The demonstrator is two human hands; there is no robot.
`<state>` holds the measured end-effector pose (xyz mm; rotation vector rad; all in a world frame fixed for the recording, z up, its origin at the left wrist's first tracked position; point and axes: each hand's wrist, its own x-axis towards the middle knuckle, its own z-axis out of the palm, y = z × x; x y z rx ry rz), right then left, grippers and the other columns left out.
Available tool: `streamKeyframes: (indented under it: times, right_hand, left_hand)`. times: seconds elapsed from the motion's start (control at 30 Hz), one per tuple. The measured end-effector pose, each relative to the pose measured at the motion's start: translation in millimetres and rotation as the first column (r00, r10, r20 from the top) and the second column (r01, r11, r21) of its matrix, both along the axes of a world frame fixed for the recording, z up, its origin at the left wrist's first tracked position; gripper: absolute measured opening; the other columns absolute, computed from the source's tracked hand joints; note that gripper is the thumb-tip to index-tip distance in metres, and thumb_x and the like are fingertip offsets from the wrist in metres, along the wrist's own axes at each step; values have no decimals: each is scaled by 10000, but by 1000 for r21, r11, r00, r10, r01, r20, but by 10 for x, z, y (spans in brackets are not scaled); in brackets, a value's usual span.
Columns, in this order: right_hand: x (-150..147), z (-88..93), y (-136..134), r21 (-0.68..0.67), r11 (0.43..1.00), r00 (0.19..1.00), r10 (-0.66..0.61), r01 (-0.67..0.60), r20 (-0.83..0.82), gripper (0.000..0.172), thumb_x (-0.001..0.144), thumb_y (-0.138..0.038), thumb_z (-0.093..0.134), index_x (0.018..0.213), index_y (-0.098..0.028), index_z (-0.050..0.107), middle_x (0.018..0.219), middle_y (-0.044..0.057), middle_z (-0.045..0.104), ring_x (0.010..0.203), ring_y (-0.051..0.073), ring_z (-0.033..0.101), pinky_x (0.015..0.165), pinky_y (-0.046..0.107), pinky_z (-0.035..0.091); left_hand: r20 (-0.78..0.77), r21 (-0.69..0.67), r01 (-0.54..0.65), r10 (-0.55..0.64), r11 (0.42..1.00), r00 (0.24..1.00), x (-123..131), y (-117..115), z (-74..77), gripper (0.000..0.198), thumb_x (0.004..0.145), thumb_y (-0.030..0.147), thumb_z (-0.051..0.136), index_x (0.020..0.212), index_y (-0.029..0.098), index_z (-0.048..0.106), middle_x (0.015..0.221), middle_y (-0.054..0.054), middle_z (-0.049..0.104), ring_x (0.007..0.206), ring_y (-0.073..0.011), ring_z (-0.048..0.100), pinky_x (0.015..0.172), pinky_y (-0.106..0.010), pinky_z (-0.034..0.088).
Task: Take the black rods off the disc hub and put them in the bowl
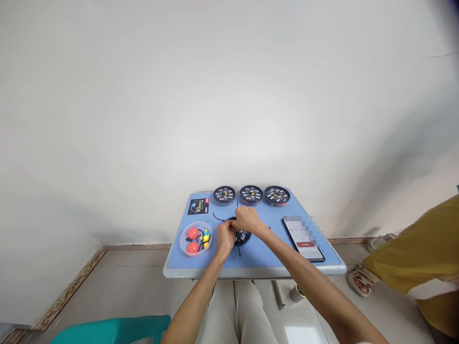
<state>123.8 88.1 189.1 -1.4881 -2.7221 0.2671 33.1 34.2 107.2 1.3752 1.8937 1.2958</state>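
Observation:
At the middle of the table, a round black printed disc [244, 238] lies partly hidden under my hands. Thin black rods [239, 249] stick out around it. My left hand [225, 238] is closed at the disc's left edge, its fingertips pinched together. Over the disc's far side, my right hand [247, 219] is closed too, its fingers meeting those of my left. Whatever sits between the fingertips is too small and covered to make out. Left of my hands stands a clear round tub [182, 246] with red balls [192, 233], small yellow and teal balls, and black parts.
Three round black printed cases [251, 195] line the table's back edge. A black printed card [198, 206] lies back left, a phone [303, 239] at right. A teal stool [111, 329] stands front left. A person in mustard trousers [405, 243] is at the right.

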Motion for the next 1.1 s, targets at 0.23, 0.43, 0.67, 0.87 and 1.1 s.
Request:
streamKeyframes:
  times: [0.23, 0.43, 0.67, 0.87, 1.1]
  right_hand:
    - [109, 129, 106, -1, 999, 995, -50, 50, -84, 265, 763, -286, 574, 887, -129, 747, 906, 158, 738, 867, 262, 685, 643, 273, 433]
    - [206, 271, -58, -109, 994, 983, -22, 2, -180, 196, 735, -295, 584, 720, -172, 735, 690, 49, 701, 636, 151, 608, 496, 229, 311]
    - [192, 301, -393, -214, 966, 943, 72, -148, -324, 220, 725, -260, 566, 573, -147, 676, 557, 35, 630, 523, 111, 484, 482, 238, 266]
    - [269, 147, -437, -403, 821, 792, 94, -405, -603, 320, 795, -387, 572, 593, -145, 625, 563, 7, 602, 506, 90, 471, 475, 205, 326]
    - [386, -15, -770, -334, 798, 558, 3, -502, -830, 287, 852, -374, 547, 672, -155, 597, 619, -11, 570, 567, 96, 473, 534, 210, 370]
  left_hand:
    - [-4, 26, -6, 6, 1000, 1000, -22, -63, 46, 295, 724, 73, 591, 975, 179, 705, 657, 7, 658, 599, -144, 594, 610, -248, 431]
    - [22, 181, -11, 8, 983, 1000, 15, -362, 140, 375, 807, 178, 572, 1180, 201, 604, 873, -21, 651, 623, -113, 565, 602, -243, 463]
    - [152, 413, -15, -52, 911, 987, 39, -691, 184, 251, 774, 261, 635, 1018, 211, 665, 788, -8, 628, 631, -117, 581, 557, -237, 511]
    - [315, 448, -55, -100, 893, 944, 15, -895, 309, 241, 802, 386, 664, 934, 189, 709, 710, 3, 625, 489, -92, 559, 441, -225, 474]
    - [555, 309, -105, -90, 945, 827, 65, -1153, 451, 341, 772, 458, 694, 907, 145, 722, 551, 25, 575, 451, -94, 511, 387, -214, 424]
